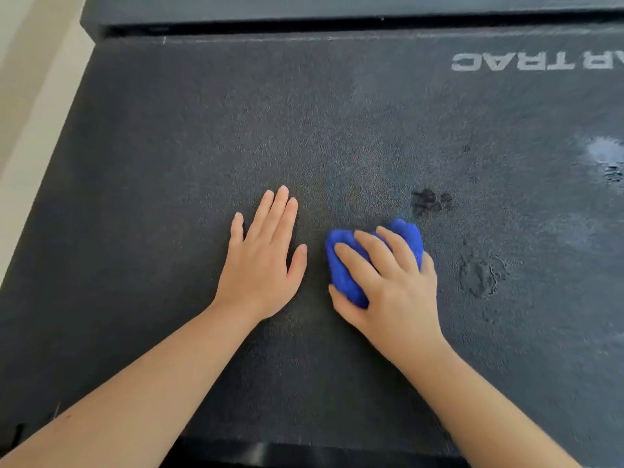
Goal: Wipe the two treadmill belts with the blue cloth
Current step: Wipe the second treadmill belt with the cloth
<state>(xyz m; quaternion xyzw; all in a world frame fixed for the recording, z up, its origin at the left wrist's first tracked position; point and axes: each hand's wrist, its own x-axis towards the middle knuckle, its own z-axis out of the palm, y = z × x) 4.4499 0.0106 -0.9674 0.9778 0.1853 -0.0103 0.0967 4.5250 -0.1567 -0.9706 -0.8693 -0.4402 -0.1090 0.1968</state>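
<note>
A dark grey textured treadmill belt [169, 157] fills almost the whole head view. My right hand [391, 282] grips a bunched blue cloth [344, 265] and holds it down on the belt, fingers curled over its top and thumb under its near side. My left hand [261, 261] lies flat on the belt just left of the cloth, fingers straight and together, holding nothing. Only one belt is in view.
Dark wet patches [429, 199] and a shiny wet spot [604, 153] mark the belt to the right of the cloth. White lettering [533, 62] is printed at the far right. A black side rail [304, 15] runs along the top, with pale floor [30, 96] at the left.
</note>
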